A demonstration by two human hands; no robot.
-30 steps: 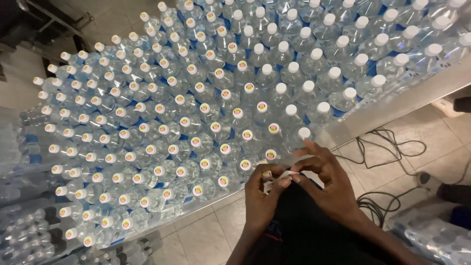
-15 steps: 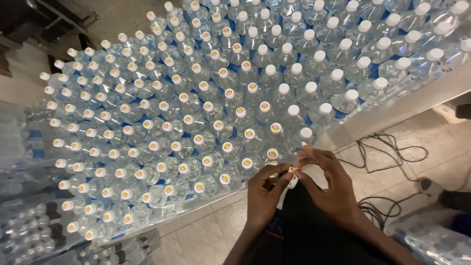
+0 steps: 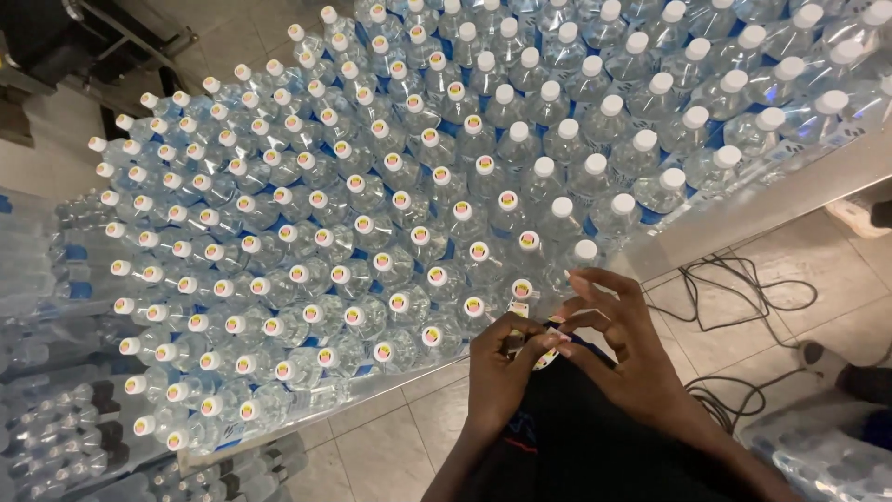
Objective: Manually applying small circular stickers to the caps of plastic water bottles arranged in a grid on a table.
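Near the front edge of the table (image 3: 743,218) I see both hands meet over a small strip of stickers (image 3: 548,353). My left hand (image 3: 502,376) pinches the strip from below, thumb and fingers closed on it, and my right hand (image 3: 627,358) has its thumb and forefinger pressed together at the strip's upper end while the other fingers fan out loosely; I cannot tell whether a single sticker is already lifted free. Both hands hang just off the table's near edge, above a dark garment (image 3: 595,437) at my waist.

Just beyond my fingertips stands the nearest bottle (image 3: 585,253), its white cap bare. Left of it the bottles (image 3: 372,232) crowd the table upright in tight rows, clear plastic with blue labels; many caps in the near and middle rows carry a round coloured sticker, such as the stickered cap (image 3: 522,289) touching distance from my left thumb, while caps on the far right stay plain white. Black cables (image 3: 743,288) trail over the tiled floor (image 3: 390,446) on the right
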